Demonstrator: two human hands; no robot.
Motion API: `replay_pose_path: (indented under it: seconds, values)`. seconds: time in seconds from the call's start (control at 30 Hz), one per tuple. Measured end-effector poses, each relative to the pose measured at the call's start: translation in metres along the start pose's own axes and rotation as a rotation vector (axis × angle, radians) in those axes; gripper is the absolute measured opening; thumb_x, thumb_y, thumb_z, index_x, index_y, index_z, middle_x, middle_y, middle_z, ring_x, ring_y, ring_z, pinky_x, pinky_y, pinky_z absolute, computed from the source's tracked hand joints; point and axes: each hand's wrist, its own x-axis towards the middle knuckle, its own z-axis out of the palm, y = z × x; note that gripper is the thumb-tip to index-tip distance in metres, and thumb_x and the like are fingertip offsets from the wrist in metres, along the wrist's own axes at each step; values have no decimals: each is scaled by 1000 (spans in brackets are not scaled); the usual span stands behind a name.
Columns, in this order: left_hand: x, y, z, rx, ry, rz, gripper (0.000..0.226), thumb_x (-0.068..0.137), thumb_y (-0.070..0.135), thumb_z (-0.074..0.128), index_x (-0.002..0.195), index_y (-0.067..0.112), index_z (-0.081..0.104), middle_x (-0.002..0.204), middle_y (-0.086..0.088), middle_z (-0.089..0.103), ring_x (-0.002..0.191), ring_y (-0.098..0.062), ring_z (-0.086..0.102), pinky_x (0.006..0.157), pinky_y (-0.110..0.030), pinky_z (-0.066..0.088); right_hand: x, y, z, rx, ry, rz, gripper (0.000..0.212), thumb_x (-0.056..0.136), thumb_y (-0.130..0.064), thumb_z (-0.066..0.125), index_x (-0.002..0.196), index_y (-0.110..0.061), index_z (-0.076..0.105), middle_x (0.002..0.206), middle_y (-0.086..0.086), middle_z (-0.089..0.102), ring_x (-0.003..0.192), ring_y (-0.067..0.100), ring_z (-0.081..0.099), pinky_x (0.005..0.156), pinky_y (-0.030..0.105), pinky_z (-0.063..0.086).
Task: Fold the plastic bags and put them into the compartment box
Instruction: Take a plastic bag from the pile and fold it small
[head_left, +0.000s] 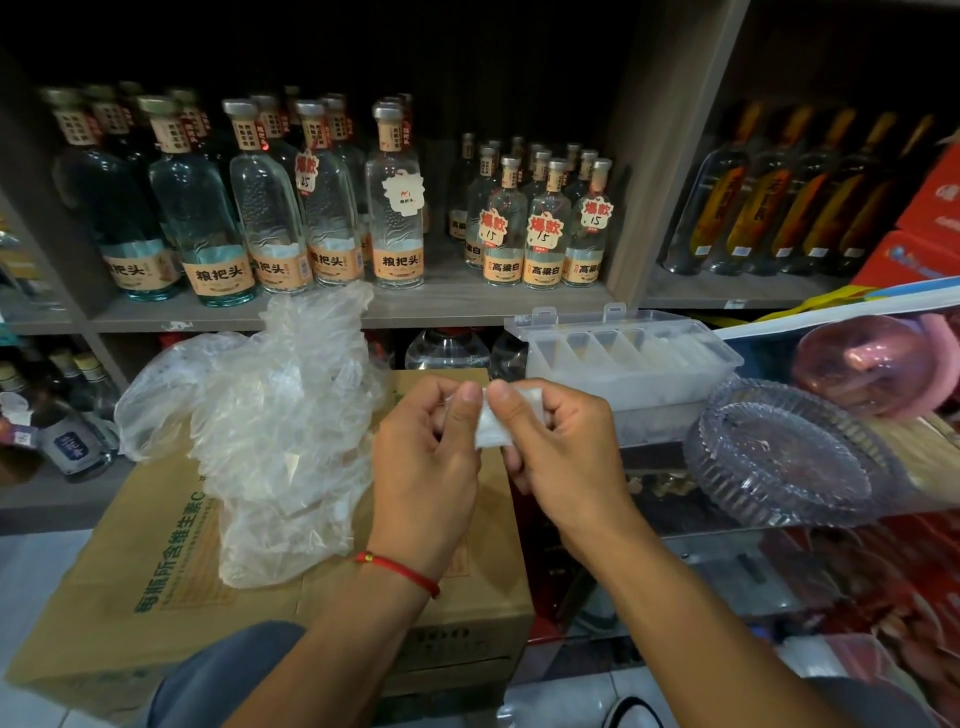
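Head view, looking forward and down. Both forearms rise from the lower edge and converge at centre frame, above the far edge of a cardboard carton (156, 561). The left hand (431, 457) is seen from its back, fingers curled inward, the thumb extended upward with its tip pressed on the upper left edge of a small folded plastic bag (488, 434). A red cord bracelet (397, 571) circles the left wrist. The right hand (558, 447) mirrors this pose: fingers curled round the packet's right side, thumb tip pressed on top, just beside the left thumb. Both hands thus pinch the same white, translucent packet, held in the air between them.

A crumpled heap of unfolded plastic bags (275, 431) stands on the carton, just left of the left hand. The clear compartment box (631, 358), lid open, sits behind and to the right of the hands, on a glass counter; several of its compartments appear to hold whitish packets. A ribbed glass dish (784, 457) lies near the box's right front. Shelves of bottles (332, 208) fill the background.
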Motion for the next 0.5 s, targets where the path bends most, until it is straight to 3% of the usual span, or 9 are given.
replay_pose_path:
  seconds: [0.1, 0.2, 0.3, 0.4, 0.5]
  values:
    - [2, 2, 8, 8, -20, 27, 28, 98, 39, 58, 88, 15, 66, 61, -19, 59, 48, -39, 46, 46, -47, 39, -2, -2, -12, 40, -23, 16, 25, 101, -39, 63, 96, -21, 79, 53, -2, 58, 44, 7, 50, 43, 18, 42]
    - [6, 0, 15, 33, -91, 64, 27, 99, 40, 57, 84, 18, 64, 54, -1, 56, 43, -13, 41, 50, -29, 32, -2, -4, -30, -26, -83, -8, 29, 107, -37, 55, 88, -35, 77, 57, 0, 62, 44, 9, 52, 43, 17, 40]
    - [17, 1, 27, 55, -193, 80, 28, 99, 41, 57, 84, 18, 63, 54, 8, 53, 45, -9, 42, 53, -28, 32, 2, -9, -56, -154, -96, -42, 27, 107, -35, 57, 89, -36, 77, 60, 2, 66, 46, 14, 57, 44, 21, 44]
    - [33, 3, 43, 157, -316, 148, 25, 103, 35, 58, 84, 19, 64, 59, 3, 57, 50, -12, 49, 51, -29, 38, 11, -13, -90, -232, -57, -29, 11, 99, -30, 69, 96, -29, 79, 71, 3, 74, 56, 12, 67, 48, 22, 50]
    - [52, 7, 61, 188, -463, 143, 26, 102, 34, 58, 87, 14, 65, 63, -14, 58, 50, -9, 54, 49, -18, 41, 20, -15, -118, -380, -6, -45, 6, 95, -31, 74, 93, -28, 79, 73, 0, 74, 58, 10, 65, 54, 24, 52]
